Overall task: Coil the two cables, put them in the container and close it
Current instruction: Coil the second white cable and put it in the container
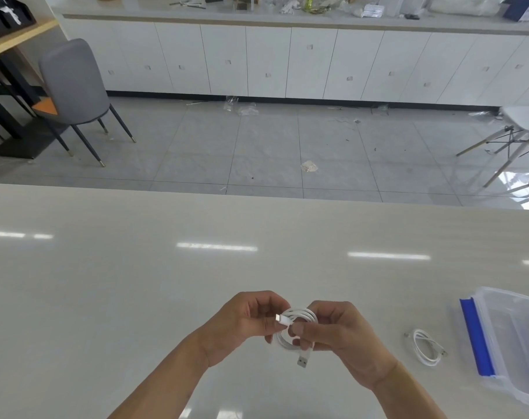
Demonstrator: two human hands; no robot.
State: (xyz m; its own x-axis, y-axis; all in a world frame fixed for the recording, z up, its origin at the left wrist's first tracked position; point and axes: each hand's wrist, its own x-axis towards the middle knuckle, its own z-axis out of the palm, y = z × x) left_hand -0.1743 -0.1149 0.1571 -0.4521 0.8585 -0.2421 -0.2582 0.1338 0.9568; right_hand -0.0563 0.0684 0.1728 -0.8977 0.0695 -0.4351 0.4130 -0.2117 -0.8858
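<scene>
Above the near middle of the table I hold a white cable (299, 316) wound into a small coil. My left hand (245, 323) pinches it from the left, close to its small plug. My right hand (338, 331) grips the coil from the right, and a USB plug hangs below the fingers. A second white cable (425, 347) lies loosely looped on the table to the right, apart from both hands. Beyond it, at the right edge, stands a clear plastic container (505, 358) with blue clips; whether its lid is on cannot be told.
The pale table (166, 282) stretches wide to the left and ahead; its far edge runs across the middle of the view. Beyond it are a tiled floor, a grey chair (72, 86), a white chair (520, 128) and white cabinets.
</scene>
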